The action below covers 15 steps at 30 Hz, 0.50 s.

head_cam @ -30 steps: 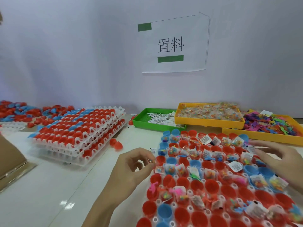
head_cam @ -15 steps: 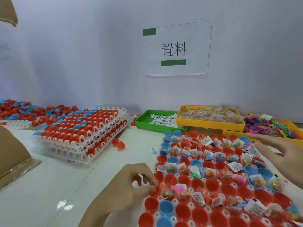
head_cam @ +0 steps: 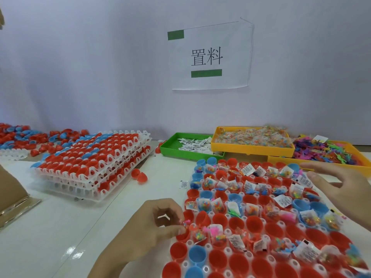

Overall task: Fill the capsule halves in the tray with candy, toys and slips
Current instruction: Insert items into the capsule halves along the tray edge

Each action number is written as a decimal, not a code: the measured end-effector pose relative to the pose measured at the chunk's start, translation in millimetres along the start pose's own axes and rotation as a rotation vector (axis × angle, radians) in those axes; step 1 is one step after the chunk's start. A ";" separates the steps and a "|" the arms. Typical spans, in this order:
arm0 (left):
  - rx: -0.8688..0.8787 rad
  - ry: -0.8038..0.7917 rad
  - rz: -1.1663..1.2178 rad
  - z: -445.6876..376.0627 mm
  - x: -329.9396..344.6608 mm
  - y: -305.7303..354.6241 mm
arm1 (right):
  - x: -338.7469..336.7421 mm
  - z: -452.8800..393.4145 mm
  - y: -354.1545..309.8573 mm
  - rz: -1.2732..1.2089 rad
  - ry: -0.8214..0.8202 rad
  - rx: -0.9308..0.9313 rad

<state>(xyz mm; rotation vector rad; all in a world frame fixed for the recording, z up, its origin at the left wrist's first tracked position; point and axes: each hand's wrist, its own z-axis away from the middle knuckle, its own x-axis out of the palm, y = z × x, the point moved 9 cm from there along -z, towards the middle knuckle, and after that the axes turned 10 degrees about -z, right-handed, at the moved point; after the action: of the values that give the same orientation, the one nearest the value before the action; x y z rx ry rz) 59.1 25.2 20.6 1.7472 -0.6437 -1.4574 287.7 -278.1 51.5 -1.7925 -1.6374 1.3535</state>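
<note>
A white tray [head_cam: 226, 250] of red and blue capsule halves lies in front of me; many hold candy packets, small toys and printed slips, while the near rows are bare. My left hand [head_cam: 152, 227] is at the tray's left edge, thumb and fingers pinched on a small pink toy [head_cam: 186, 222] over a red capsule half [head_cam: 183, 235]. My right hand [head_cam: 345, 189] hovers above the tray's right side, fingers spread, holding nothing. Behind the tray stand a green tray of slips [head_cam: 180, 146], a yellow tray of candy packets [head_cam: 251, 150] and a yellow tray of coloured toys [head_cam: 357, 167].
A stack of white trays filled with red and blue capsule halves [head_cam: 94, 163] stands at the left, with loose halves [head_cam: 20, 135] heaped behind it. Two loose red halves [head_cam: 139, 175] lie beside the stack. A cardboard box [head_cam: 12, 195] sits at the far left. A paper sign [head_cam: 208, 57] hangs on the wall.
My left hand has come down the tray's left edge toward me, still pinched on the small toy. My right hand has stayed hovering over the right side.
</note>
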 end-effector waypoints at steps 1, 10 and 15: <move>-0.013 -0.001 0.017 -0.5 -0.3 -1.5 | 0.7 -0.2 -0.6 -0.006 -0.002 0.001; -0.019 0.034 0.082 -6.1 -5.5 -9.4 | 8.6 -15.9 -18.4 0.072 -0.009 -0.036; -0.006 0.015 -0.033 -6.7 -7.4 -3.2 | 67.4 -68.5 -52.2 0.256 -0.283 -0.103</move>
<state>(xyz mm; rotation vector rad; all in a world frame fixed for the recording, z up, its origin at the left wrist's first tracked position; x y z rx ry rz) 63.6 34.3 22.8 1.7700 -0.6043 -1.4652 305.4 -180.8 98.2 -2.0002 -1.6867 1.7330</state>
